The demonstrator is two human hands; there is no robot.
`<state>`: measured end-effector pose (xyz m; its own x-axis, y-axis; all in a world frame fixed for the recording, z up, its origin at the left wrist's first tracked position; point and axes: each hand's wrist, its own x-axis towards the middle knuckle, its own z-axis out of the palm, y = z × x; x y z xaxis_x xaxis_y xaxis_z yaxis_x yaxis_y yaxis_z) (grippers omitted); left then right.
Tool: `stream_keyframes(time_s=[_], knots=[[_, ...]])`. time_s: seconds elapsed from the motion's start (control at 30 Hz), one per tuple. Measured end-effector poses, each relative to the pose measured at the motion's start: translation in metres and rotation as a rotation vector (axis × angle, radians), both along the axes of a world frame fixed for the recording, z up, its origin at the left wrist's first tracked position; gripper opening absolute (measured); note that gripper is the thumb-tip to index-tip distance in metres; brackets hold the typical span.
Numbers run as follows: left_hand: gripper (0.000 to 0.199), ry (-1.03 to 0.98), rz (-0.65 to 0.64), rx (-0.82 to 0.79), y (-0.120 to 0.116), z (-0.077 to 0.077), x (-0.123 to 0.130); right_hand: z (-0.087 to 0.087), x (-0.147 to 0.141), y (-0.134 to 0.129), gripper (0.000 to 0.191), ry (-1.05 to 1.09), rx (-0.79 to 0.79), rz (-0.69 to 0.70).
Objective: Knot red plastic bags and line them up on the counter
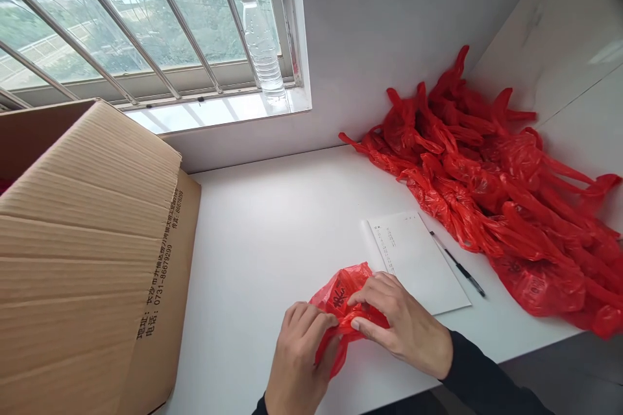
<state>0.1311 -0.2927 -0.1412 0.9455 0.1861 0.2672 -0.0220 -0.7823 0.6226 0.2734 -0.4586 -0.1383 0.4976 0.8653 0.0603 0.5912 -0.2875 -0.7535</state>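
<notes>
A small red plastic bag (335, 293) with dark handwriting on it is held between both hands, just above the white table near its front edge. My left hand (304, 350) grips the bag's left side, with the fingers curled and the thumb underneath hidden in part. On the right side, my right hand (396, 321) pinches the bag's gathered plastic between thumb and fingers. Beyond my right hand lies a white notepad (423, 262) with small writing on it, and a black pen (462, 269) rests along its right side.
A large heap of red plastic bags (487, 175) covers the table's right and back right. An open cardboard box (107, 240) stands at the left. A clear bottle (263, 48) is upright on the windowsill (209, 113) by the barred window. The white table (243, 240) meets the wall behind.
</notes>
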Motion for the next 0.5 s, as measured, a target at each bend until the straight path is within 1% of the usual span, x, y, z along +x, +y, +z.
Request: stream_keyframes(time_s=[0.07, 0.1, 0.2, 0.27, 0.3, 0.33, 0.37, 0.4, 0.43, 0.5], knots=[[0.013, -0.002, 0.069, -0.048, 0.002, 0.001, -0.004, 0.005, 0.003, -0.003, 0.008, 0.031, 0.015, -0.016], [0.011, -0.005, 0.121, -0.075, 0.004, 0.003, -0.007, 0.008, 0.005, -0.006, 0.009, 0.053, 0.032, -0.058], [0.010, -0.001, 0.293, -0.142, 0.008, 0.009, -0.014, 0.015, 0.009, -0.013, 0.012, 0.107, 0.086, -0.263], [0.012, 0.002, 0.348, -0.155, 0.008, 0.014, -0.015, 0.016, 0.009, -0.015, 0.010, 0.129, 0.106, -0.326], [0.018, -0.002, 0.347, -0.152, 0.007, 0.016, -0.014, 0.016, 0.008, -0.015, 0.007, 0.140, 0.106, -0.323], [0.029, -0.008, 0.328, -0.144, 0.005, 0.019, -0.013, 0.016, 0.006, -0.014, 0.010, 0.148, 0.103, -0.306], [0.037, -0.017, 0.296, -0.131, 0.003, 0.021, -0.011, 0.017, 0.005, -0.012, 0.018, 0.155, 0.099, -0.281], [0.036, -0.024, 0.273, -0.121, 0.001, 0.022, -0.009, 0.018, 0.003, -0.010, 0.020, 0.158, 0.097, -0.259], [0.031, -0.030, 0.246, -0.111, 0.000, 0.024, -0.007, 0.019, 0.001, -0.007, 0.020, 0.159, 0.094, -0.233], [0.015, -0.041, 0.178, -0.085, -0.002, 0.026, -0.003, 0.023, -0.003, 0.000, 0.013, 0.152, 0.087, -0.170]])
